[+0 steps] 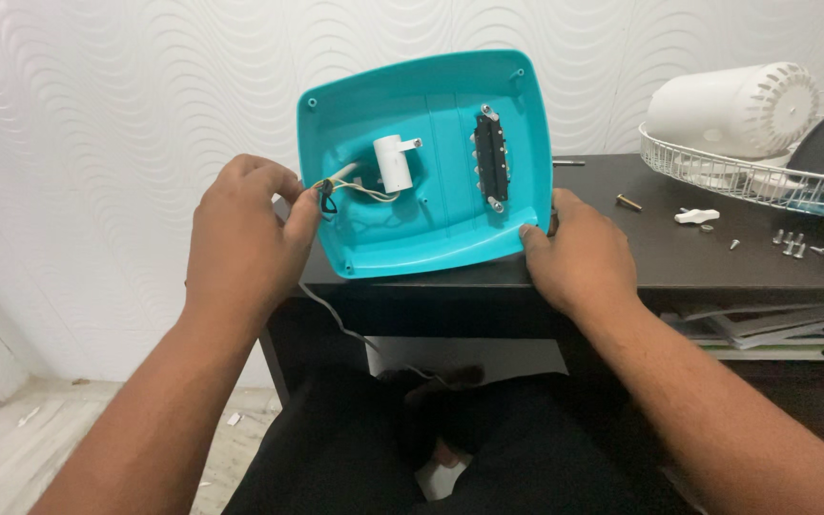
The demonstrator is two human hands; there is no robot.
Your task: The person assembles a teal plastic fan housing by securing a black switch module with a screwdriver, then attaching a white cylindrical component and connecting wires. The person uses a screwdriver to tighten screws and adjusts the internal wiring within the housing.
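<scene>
A turquoise plastic base cover [450,205] stands tilted on edge at the front of a dark table [717,257], its hollow inside facing me. Inside it are a white cylinder part [393,162], thin wires [355,186] and a black strip [490,157] fixed with screws. My left hand [240,238] grips the cover's left edge where the wires and a black grommet pass through. My right hand [574,253] holds the cover's lower right corner. A white cord [331,319] hangs down from the left edge.
On the table's right lie a brass bolt [628,202], a white knob [696,216] and several small screws [792,243]. A white wire fan guard [746,176] holds a white motor housing [736,105]. Books [765,334] sit on a shelf below. A wavy white wall stands behind.
</scene>
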